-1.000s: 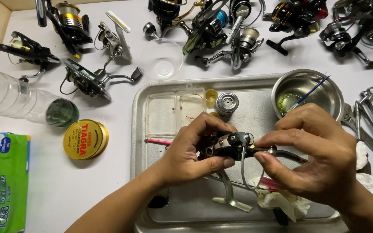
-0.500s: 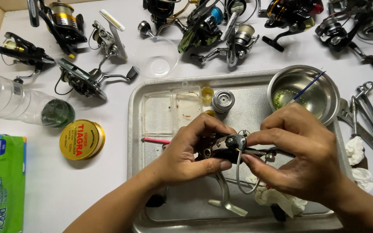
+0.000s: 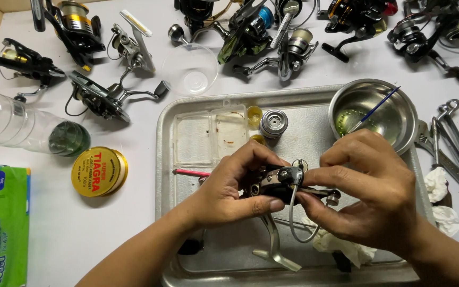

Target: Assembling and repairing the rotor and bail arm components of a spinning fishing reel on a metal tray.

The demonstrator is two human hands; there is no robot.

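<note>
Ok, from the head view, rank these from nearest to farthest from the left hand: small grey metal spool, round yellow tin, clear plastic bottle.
1. Small grey metal spool, in the tray just above the left hand.
2. Round yellow tin, on the table to its left.
3. Clear plastic bottle, lying at the far left.

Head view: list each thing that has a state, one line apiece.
Left hand: gripping the reel body.
Right hand: pinching the reel's bail end.
Reel body: held above the tray, wire bail hanging down.
Steel bowl: upright, a brush leaning in it.
Plastic bottle: lying on its side.
Clear parts box: open.
Round yellow tin: lid on.
</note>
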